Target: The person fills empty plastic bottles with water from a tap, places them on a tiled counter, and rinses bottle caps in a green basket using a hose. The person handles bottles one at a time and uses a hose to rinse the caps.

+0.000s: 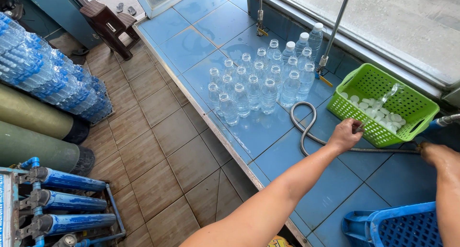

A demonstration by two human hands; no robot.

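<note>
Head view: a blue-tiled counter (268,132) is seen from above, and the green plastic basket (383,101) standing on it serves as the landmark. White bottle caps (378,114) are heaped inside the basket, and a clear empty bottle (387,96) is seen slanting over them.

The left hand (344,135) is held just in front of the basket's near wall, fingers curled together and closed on what looks like the neck end of that bottle at the basket's rim; the exact pinch cannot be made out. A flexible metal hose (306,132) is laid on the tiles just left of the basket, looped once, then run along the counter in front of the basket, under the left hand, toward the right hand (433,153). The right hand is placed at the basket's near right corner, resting at the hose's end; whether its fingers are spread or closed cannot be told, as they are hidden behind the knuckles.

A cluster of capped water bottles (261,82) is stood well left of the basket. A blue crate (397,228) is seen nearer the camera than the basket. Far left of the basket, across the brown floor, wrapped bottle packs (52,74) and blue filter housings (72,201) are visible.
</note>
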